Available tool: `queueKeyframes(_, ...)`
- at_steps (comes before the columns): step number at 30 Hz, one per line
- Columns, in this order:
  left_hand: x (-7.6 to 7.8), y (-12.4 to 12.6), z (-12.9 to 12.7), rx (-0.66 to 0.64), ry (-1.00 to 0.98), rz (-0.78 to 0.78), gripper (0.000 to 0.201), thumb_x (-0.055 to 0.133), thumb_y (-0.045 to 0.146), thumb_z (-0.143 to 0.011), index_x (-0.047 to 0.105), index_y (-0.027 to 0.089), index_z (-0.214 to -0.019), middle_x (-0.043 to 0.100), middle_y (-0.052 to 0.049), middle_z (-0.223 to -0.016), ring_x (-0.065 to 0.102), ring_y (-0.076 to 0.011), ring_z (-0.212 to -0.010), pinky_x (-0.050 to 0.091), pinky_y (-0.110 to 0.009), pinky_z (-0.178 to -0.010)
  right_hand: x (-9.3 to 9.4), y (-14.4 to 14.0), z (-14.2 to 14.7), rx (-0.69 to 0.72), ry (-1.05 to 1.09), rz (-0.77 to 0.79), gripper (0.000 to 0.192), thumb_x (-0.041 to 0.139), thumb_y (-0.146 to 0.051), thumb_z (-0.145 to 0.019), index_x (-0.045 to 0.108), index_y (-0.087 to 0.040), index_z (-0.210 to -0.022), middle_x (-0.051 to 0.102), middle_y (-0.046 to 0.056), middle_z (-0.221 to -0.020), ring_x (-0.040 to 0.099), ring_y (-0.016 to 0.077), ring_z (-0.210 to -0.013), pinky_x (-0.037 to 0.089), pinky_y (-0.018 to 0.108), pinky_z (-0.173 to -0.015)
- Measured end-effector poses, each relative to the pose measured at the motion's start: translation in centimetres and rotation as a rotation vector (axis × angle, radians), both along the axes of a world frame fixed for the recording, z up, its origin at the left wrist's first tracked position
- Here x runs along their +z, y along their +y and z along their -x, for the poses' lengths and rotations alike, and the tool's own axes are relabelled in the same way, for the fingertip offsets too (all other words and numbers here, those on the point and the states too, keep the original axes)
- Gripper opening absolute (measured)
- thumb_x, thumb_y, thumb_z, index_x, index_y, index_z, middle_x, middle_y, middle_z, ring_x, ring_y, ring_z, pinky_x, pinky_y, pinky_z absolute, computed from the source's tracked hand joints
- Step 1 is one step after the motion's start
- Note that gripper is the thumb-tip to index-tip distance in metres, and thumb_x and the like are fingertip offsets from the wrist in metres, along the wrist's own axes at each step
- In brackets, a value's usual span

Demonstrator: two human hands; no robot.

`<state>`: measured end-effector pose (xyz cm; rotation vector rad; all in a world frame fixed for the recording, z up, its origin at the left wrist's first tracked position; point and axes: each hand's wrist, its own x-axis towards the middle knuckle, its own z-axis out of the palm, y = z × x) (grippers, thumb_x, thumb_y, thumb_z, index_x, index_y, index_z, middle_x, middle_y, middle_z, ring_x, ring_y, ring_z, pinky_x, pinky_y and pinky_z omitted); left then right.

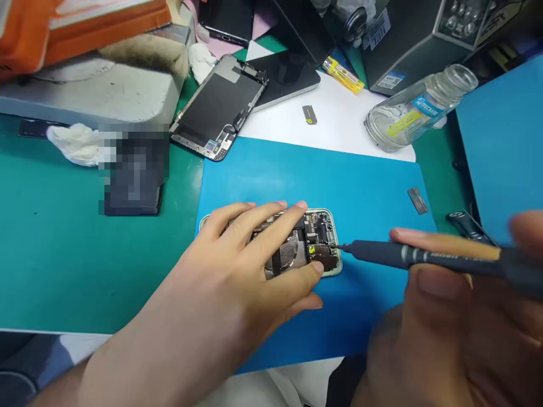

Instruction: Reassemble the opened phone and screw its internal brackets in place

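Grey driver, pinched in the right hand, points left at the phone's right end; left hand spread on top.

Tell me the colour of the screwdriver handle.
The screwdriver handle is dark grey with pale bands, best seen in the head view.

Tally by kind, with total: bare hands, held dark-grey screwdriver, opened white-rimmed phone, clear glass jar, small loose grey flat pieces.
Bare hands: 2
Held screwdriver: 1
Opened phone: 1
Glass jar: 1
Grey flat pieces: 2
Total: 7
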<state>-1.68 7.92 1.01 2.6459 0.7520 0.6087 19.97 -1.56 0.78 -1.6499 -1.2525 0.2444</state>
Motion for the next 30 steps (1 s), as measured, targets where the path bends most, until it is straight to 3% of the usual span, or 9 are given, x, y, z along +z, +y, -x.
queueKeyframes(5, 0.3, 0.0, 0.4, -0.033, 0.021, 0.001, 0.035, 0.053, 0.045, -0.116, 0.08, 0.038, -0.136, 0.06, -0.013, -0.167, 0.064, -0.0382, -0.147, 0.056, -0.059, -0.108, 0.8, 2.0, 2.1, 0.036, 0.024, -0.056, 0.061, 0.084, -0.046, -0.092, 0.062, -0.03, -0.146, 0.065, 0.014, -0.139, 0.077, 0.0315, -0.103, 0.066, 0.04, -0.063)
queueKeyframes(9, 0.5, 0.1, 0.5, -0.042, 0.017, 0.003, 0.036, 0.053, 0.043, -0.116, 0.081, 0.037, -0.137, 0.062, -0.015, -0.165, 0.065, -0.0395, -0.147, 0.056, -0.06, -0.109, 1.2, 2.2, 4.0, -0.034, 0.0, -0.119, 0.059, 0.087, -0.022, -0.09, 0.063, -0.032, -0.143, 0.067, 0.009, -0.136, 0.077, 0.0254, -0.101, 0.066, 0.035, -0.066)
queueKeyframes(12, 0.7, 0.2, 0.5, -0.049, 0.023, 0.0, 0.036, 0.052, 0.041, -0.116, 0.081, 0.037, -0.137, 0.063, -0.016, -0.164, 0.066, -0.0407, -0.146, 0.057, -0.061, -0.107, 1.8, 1.8, 5.0, -0.13, 0.227, -0.211, 0.063, 0.08, -0.014, -0.096, 0.054, -0.038, -0.149, 0.07, 0.002, -0.113, 0.074, 0.0165, -0.084, 0.064, 0.03, -0.06)
queueKeyframes(16, 0.8, 0.2, 0.6, -0.062, 0.04, 0.012, 0.037, 0.051, 0.04, -0.117, 0.081, 0.037, -0.138, 0.06, -0.016, -0.166, 0.063, -0.0405, -0.148, 0.056, -0.062, -0.109, 1.8, 1.5, 5.3, -0.003, 0.661, -0.113, 0.061, 0.078, -0.029, -0.099, 0.048, -0.036, -0.152, 0.067, -0.001, -0.094, 0.064, 0.0151, -0.062, 0.057, 0.029, -0.043)
queueKeyframes(20, 0.8, 0.2, 0.6, -0.063, 0.045, 0.034, 0.039, 0.048, 0.045, -0.116, 0.082, 0.038, -0.134, 0.06, -0.015, -0.166, 0.061, -0.0391, -0.15, 0.054, -0.061, -0.111, 1.1, 1.6, 5.1, 0.054, 0.78, 0.008, 0.065, 0.079, -0.033, -0.099, 0.045, -0.037, -0.155, 0.067, 0.0, -0.097, 0.067, 0.0147, -0.068, 0.057, 0.025, -0.045)
queueKeyframes(24, 0.8, 0.1, 0.6, -0.054, 0.056, 0.043, 0.04, 0.048, 0.048, -0.116, 0.084, 0.037, -0.13, 0.058, -0.015, -0.169, 0.059, -0.0394, -0.152, 0.053, -0.062, -0.112, 1.0, 1.6, 5.1, 0.05, 0.763, 0.017, 0.065, 0.079, -0.033, -0.1, 0.045, -0.037, -0.155, 0.066, 0.001, -0.098, 0.071, 0.0155, -0.077, 0.06, 0.024, -0.05)
queueKeyframes(30, 0.8, 0.1, 0.5, -0.054, 0.06, 0.027, 0.04, 0.047, 0.045, -0.117, 0.081, 0.037, -0.135, 0.06, -0.015, -0.167, 0.06, -0.038, -0.151, 0.052, -0.06, -0.112, 1.1, 1.7, 5.1, 0.023, 0.79, 0.01, 0.067, 0.08, -0.033, -0.098, 0.045, -0.036, -0.155, 0.067, 0.0, -0.098, 0.068, 0.0151, -0.072, 0.061, 0.025, -0.05)
